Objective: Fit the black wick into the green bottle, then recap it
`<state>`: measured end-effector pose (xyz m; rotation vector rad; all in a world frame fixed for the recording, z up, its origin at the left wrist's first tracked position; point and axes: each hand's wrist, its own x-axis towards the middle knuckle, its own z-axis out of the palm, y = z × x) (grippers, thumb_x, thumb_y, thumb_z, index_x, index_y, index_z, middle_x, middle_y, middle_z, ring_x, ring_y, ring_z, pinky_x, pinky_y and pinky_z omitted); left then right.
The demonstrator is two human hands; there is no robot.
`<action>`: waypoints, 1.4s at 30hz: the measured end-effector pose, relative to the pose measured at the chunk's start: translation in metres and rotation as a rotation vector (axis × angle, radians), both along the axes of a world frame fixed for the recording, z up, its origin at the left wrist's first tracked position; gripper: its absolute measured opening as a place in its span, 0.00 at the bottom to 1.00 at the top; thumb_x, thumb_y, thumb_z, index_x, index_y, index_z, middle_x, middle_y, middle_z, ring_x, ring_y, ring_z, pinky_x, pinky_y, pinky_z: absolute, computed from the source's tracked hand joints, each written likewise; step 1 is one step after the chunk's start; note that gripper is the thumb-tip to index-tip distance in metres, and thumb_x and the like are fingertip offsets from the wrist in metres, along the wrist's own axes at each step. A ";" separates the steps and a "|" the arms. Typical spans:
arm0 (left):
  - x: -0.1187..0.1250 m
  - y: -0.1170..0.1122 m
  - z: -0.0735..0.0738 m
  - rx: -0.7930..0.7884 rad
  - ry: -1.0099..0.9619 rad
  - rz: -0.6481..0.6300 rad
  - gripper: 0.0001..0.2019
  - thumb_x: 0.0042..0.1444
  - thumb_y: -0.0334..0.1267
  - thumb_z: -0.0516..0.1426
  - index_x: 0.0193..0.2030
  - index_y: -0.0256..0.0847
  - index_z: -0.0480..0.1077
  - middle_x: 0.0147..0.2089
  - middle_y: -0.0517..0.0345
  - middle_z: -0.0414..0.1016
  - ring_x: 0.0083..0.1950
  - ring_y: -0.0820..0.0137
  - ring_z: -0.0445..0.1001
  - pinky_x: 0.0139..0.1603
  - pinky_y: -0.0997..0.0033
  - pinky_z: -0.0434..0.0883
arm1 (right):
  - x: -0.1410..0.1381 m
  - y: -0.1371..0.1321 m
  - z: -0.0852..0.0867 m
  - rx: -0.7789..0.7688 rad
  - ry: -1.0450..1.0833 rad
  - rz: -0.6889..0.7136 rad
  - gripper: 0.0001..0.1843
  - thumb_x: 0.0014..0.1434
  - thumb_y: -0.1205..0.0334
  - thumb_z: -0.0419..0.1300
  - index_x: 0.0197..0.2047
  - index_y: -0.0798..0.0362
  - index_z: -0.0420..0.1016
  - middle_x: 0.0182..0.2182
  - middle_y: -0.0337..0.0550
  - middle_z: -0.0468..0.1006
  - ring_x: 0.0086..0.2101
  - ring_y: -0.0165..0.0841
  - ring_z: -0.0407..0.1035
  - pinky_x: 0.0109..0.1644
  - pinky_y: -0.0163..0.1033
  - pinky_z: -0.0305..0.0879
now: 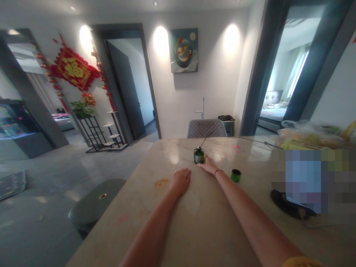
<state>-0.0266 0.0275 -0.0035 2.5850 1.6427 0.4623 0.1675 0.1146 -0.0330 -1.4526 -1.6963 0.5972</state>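
A small dark green glass bottle (198, 156) with a label stands upright toward the far side of the table. From its neck a thin dark stick (206, 139) slants up to the right. My right hand (209, 165), with a dark band at the wrist, grips the bottle from its right side; some of the fingers are hidden behind it. My left hand (180, 181) lies palm down on the tabletop, nearer to me and left of the bottle, holding nothing. A short green cylinder with a dark top (236, 175) sits right of my right wrist.
The beige table (205, 222) has an orange stain near my left hand. Plastic bags (311, 133) and a blurred-out screen on a black base (289, 205) occupy the right side. A grey stool (97, 200) stands at the left, a quilted chair (207, 128) behind the table.
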 end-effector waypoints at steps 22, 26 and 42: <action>0.017 -0.009 0.014 0.182 0.408 -0.026 0.35 0.57 0.25 0.43 0.64 0.63 0.31 0.42 0.54 0.68 0.35 0.70 0.72 0.35 0.71 0.68 | 0.041 -0.115 0.024 0.166 -0.839 0.073 0.36 0.57 0.74 0.43 0.65 0.39 0.41 0.38 0.49 0.71 0.36 0.37 0.70 0.40 0.38 0.62; 0.016 -0.008 0.012 0.164 0.388 0.000 0.34 0.57 0.26 0.44 0.64 0.61 0.34 0.43 0.53 0.68 0.36 0.71 0.72 0.36 0.72 0.67 | 0.049 -0.112 0.027 0.149 -0.732 0.104 0.35 0.55 0.73 0.46 0.64 0.41 0.45 0.37 0.47 0.73 0.34 0.35 0.71 0.39 0.37 0.62; 0.008 -0.007 0.012 -0.053 0.124 0.070 0.18 0.61 0.47 0.42 0.46 0.43 0.68 0.45 0.54 0.72 0.44 0.68 0.71 0.43 0.71 0.65 | 0.005 0.028 0.069 0.038 0.160 0.007 0.15 0.48 0.57 0.61 0.37 0.58 0.76 0.30 0.44 0.79 0.35 0.35 0.73 0.41 0.38 0.67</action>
